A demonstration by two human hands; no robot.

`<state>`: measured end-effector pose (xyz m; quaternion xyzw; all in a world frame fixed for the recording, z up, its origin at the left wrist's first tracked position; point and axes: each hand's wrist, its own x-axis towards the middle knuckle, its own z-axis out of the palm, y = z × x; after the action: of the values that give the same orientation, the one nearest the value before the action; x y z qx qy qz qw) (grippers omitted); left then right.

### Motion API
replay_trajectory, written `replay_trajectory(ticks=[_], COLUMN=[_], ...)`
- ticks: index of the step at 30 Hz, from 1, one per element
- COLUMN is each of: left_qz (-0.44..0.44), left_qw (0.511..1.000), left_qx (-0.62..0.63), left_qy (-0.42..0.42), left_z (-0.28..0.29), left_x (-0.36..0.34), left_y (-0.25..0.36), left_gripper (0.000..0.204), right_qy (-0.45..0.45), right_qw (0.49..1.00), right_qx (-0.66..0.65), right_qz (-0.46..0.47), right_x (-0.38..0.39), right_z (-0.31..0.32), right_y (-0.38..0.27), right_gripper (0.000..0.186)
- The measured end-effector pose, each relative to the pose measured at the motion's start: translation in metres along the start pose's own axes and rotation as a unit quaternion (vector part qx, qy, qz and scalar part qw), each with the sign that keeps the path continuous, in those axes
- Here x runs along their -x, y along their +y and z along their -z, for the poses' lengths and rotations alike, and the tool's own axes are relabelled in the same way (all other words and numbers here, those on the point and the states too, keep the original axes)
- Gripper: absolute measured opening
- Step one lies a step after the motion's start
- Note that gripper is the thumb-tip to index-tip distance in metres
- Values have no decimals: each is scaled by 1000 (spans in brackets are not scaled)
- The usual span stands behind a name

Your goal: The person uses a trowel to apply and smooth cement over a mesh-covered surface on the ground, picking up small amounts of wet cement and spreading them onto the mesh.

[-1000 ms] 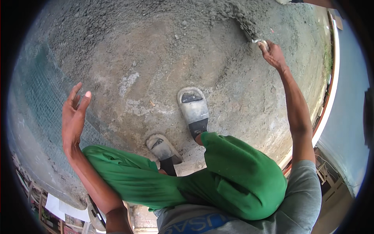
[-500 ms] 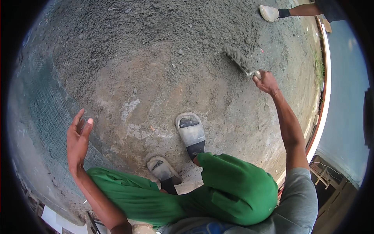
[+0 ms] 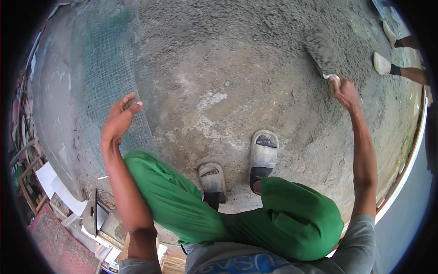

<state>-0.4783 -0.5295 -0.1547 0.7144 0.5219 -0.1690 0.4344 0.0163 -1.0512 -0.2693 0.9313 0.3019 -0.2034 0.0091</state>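
Note:
My right hand (image 3: 347,93) is wrapped round the handle of a trowel (image 3: 315,63), out to the right at arm's length. Wet grey mortar (image 3: 325,48) lies on and around the trowel's blade, which is smeared by motion. Over on the left, my left hand (image 3: 121,118) hovers above a strip of green mesh (image 3: 107,59), its fingers loosely curved and apart with nothing in them. A broad bed of rough grey mortar (image 3: 219,20) spreads over the far part of the floor. Nearer to me the brownish floor (image 3: 191,86) shows through.
My feet in grey slides (image 3: 264,153) stand in the lower middle. Another person's shoes (image 3: 382,64) are at the far right. A white-edged wall (image 3: 401,182) runs down the right side. Boards, white sheets (image 3: 64,192) and a red mat (image 3: 61,242) lie at the lower left.
The view has swung left, so more clutter shows at the lower left. My right hand still grips the trowel, whose blade has swept through the mortar. The other person's second shoe now shows.

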Motion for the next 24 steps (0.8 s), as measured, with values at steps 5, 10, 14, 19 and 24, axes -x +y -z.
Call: replay_trajectory(ticks=[5, 10, 14, 19, 24], left_qz=[22, 21, 54, 72, 110], left_qw=[995, 998, 979, 984, 983], left_qx=[81, 13, -189, -142, -100], left_qy=[56, 58, 57, 85, 110], left_z=[13, 4, -13, 15, 31], left_x=[18, 15, 19, 29, 41], left_y=[-3, 0, -14, -43, -23], left_gripper=[76, 80, 87, 90, 90], right_qy=[-162, -307, -386, -226, 4], right_qw=[977, 877, 852, 927, 969], right_qx=[-140, -261, -198, -217, -175], right_qz=[19, 261, 292, 207, 175], right_x=[14, 29, -25, -119, -225], right_z=[-9, -92, -100, -45, 21], right_y=[-142, -364, -444, -409, -302], right_gripper=[53, 42, 43, 56, 61])
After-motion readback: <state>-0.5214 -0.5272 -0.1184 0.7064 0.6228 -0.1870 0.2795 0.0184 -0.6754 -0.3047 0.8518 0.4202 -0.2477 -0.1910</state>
